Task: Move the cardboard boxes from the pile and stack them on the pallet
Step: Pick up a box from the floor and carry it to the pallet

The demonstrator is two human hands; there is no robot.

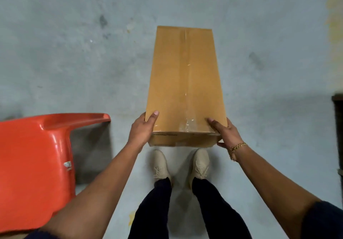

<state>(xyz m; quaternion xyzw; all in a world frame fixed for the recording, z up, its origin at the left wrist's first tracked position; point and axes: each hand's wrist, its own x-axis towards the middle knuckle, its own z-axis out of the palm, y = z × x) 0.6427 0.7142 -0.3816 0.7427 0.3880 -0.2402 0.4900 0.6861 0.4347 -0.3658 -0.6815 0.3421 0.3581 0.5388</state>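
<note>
Long brown cardboard box (185, 83) held level above the grey concrete floor (74, 53).
The left hand (142, 129) and right hand (225, 134) each grip a near corner, thumbs on the taped top, above beige shoes (160, 164). Dark print on the near end is probably text, too blurred to read. An orange plastic chair (35, 164) stands at the left.
</note>
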